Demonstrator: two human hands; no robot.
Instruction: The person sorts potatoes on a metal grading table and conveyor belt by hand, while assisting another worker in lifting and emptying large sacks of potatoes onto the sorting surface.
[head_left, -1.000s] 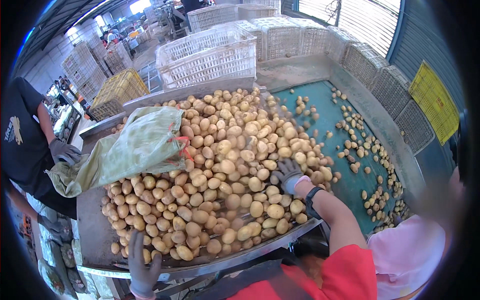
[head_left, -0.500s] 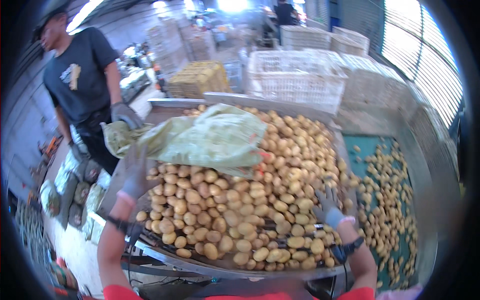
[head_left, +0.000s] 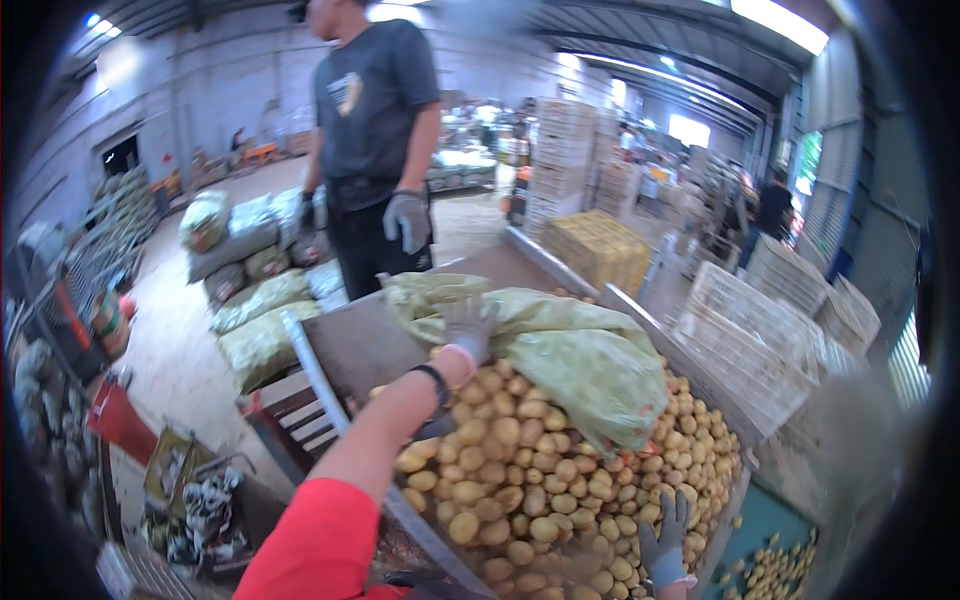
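A big heap of potatoes (head_left: 545,470) covers the sorting table (head_left: 365,345) in front of me. Across the heap's far side lies a limp pale green woven sack (head_left: 590,365). My left hand (head_left: 468,328), in a grey glove, rests against the near side of this sack with its fingers stretched out. Lower right, my right hand (head_left: 665,540), gloved too, lies spread over the potatoes, and nothing shows in its grasp.
A co-worker (head_left: 375,130) stands beyond the table's far left corner, gloved hands hanging down. Filled sacks (head_left: 265,340) lie on the floor left. White crates (head_left: 745,345) and a yellow crate (head_left: 597,250) stand behind the table. A green conveyor belt (head_left: 765,530) carries potatoes at lower right.
My view has swung left. The co-worker's hand, at the sack's end before, now hangs apart from it. My left hand has reached onto the sack; my right still lies on the potatoes.
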